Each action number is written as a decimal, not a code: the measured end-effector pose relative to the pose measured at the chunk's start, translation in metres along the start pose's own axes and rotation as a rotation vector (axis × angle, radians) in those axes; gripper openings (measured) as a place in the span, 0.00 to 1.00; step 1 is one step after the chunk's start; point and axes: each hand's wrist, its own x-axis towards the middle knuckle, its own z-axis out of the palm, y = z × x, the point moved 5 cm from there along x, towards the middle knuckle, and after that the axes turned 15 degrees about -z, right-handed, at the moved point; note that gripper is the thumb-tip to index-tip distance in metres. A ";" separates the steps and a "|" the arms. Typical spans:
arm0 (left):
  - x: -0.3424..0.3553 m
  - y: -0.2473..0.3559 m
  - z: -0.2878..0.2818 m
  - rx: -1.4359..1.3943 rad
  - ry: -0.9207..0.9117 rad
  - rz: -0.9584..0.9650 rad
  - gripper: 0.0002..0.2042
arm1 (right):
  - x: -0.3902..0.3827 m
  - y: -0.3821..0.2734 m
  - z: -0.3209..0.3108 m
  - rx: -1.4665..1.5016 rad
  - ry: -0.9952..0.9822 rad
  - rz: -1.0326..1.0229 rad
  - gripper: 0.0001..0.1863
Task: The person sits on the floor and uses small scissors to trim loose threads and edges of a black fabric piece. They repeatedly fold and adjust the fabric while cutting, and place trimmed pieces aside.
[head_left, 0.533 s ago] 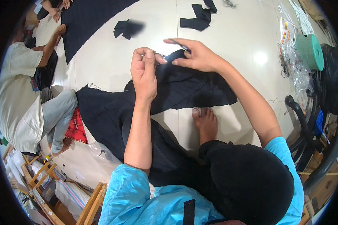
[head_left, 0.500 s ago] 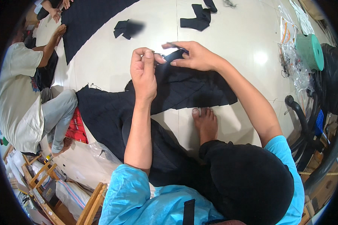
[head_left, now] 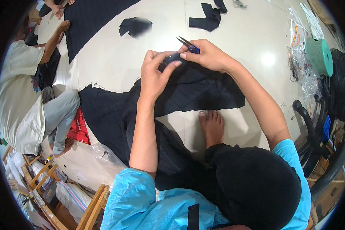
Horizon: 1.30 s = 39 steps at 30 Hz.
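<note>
A long piece of black cloth [head_left: 203,90] lies across the floor in front of me and over my leg, its far edge lifted in my hands. My left hand [head_left: 156,73] pinches that edge between thumb and fingers. Close beside it, my right hand [head_left: 209,55] grips the same edge with thumb and fingertip. Small blue-handled thread snips [head_left: 188,45] are also held in my right hand, with their dark pointed blades sticking out up and to the left. The blades are apart from the cloth.
Black cloth scraps [head_left: 205,19] lie farther off on the tiled floor [head_left: 241,46]. At the left a co-worker in a pale shirt [head_left: 23,99] handles another black cloth [head_left: 92,19]. A green spool [head_left: 324,57] and a black chair base [head_left: 308,119] stand at the right; wooden frames [head_left: 94,207] lower left.
My hands have come together on the cloth edge, the left moving slightly right. The snips have turned in my right hand, so their blades now point up and away from the cloth.
</note>
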 end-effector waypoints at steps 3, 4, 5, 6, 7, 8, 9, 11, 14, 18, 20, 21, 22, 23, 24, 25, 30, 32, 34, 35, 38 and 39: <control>0.004 -0.006 -0.004 -0.044 0.097 0.088 0.11 | -0.001 -0.009 0.002 0.081 -0.041 0.157 0.16; 0.004 -0.002 -0.006 -0.064 0.115 0.123 0.10 | -0.003 -0.012 0.002 0.130 -0.043 0.233 0.17; 0.004 -0.004 -0.005 -0.085 0.081 0.037 0.09 | -0.004 -0.013 0.000 0.179 -0.046 0.266 0.17; 0.003 -0.005 -0.005 -0.106 0.047 -0.049 0.09 | -0.006 -0.013 -0.002 0.228 -0.048 0.300 0.17; 0.003 -0.006 -0.005 -0.126 0.015 -0.132 0.09 | -0.006 -0.013 -0.003 0.276 -0.051 0.329 0.16; 0.005 -0.008 -0.007 -0.188 0.047 -0.146 0.09 | -0.007 -0.014 -0.003 0.251 -0.047 0.323 0.16; 0.007 -0.013 -0.007 -0.249 0.079 -0.160 0.10 | -0.008 -0.016 -0.003 0.226 -0.043 0.318 0.16; 0.009 -0.015 -0.011 -0.287 0.123 -0.177 0.14 | -0.010 -0.019 -0.004 0.143 -0.038 0.286 0.16; 0.011 -0.022 -0.015 -0.369 0.216 -0.159 0.13 | -0.009 -0.023 -0.005 -0.009 -0.022 0.185 0.15; 0.010 -0.019 -0.009 -0.446 0.115 -0.190 0.13 | -0.014 -0.014 -0.002 -0.083 0.017 0.035 0.16; 0.008 -0.019 -0.008 -0.467 0.071 -0.193 0.12 | -0.011 -0.018 0.003 -0.121 0.002 0.038 0.16; 0.007 -0.019 -0.009 -0.431 0.068 -0.183 0.12 | -0.012 -0.020 0.004 -0.161 -0.013 0.076 0.17; 0.007 -0.018 -0.010 -0.397 0.062 -0.172 0.12 | -0.012 -0.022 0.006 -0.204 -0.025 0.116 0.17; 0.007 -0.018 -0.010 -0.363 0.056 -0.161 0.12 | -0.012 -0.025 0.006 -0.237 0.029 0.073 0.17; 0.006 -0.017 -0.009 -0.406 0.022 -0.147 0.13 | -0.013 -0.027 0.008 -0.270 0.082 0.030 0.17; 0.007 -0.013 -0.007 -0.452 -0.014 -0.129 0.13 | -0.014 -0.028 0.006 -0.307 0.138 -0.013 0.17; 0.011 -0.018 -0.005 -0.539 -0.117 -0.146 0.14 | -0.029 -0.002 -0.015 -0.110 0.493 0.011 0.16; 0.011 -0.022 -0.006 -0.498 -0.053 -0.155 0.14 | -0.039 -0.003 -0.019 0.043 0.589 0.124 0.15; 0.010 -0.024 -0.006 -0.488 -0.048 -0.187 0.14 | -0.051 -0.005 -0.015 0.147 0.537 0.240 0.21; 0.011 -0.025 -0.006 -0.484 -0.047 -0.202 0.14 | -0.058 -0.007 -0.012 0.225 0.521 0.270 0.23; 0.008 -0.018 -0.001 -0.207 -0.038 -0.192 0.14 | -0.073 -0.003 0.002 0.284 0.435 0.344 0.27; 0.008 -0.019 0.002 -0.210 -0.054 -0.213 0.14 | -0.078 0.000 0.008 0.275 0.399 0.367 0.28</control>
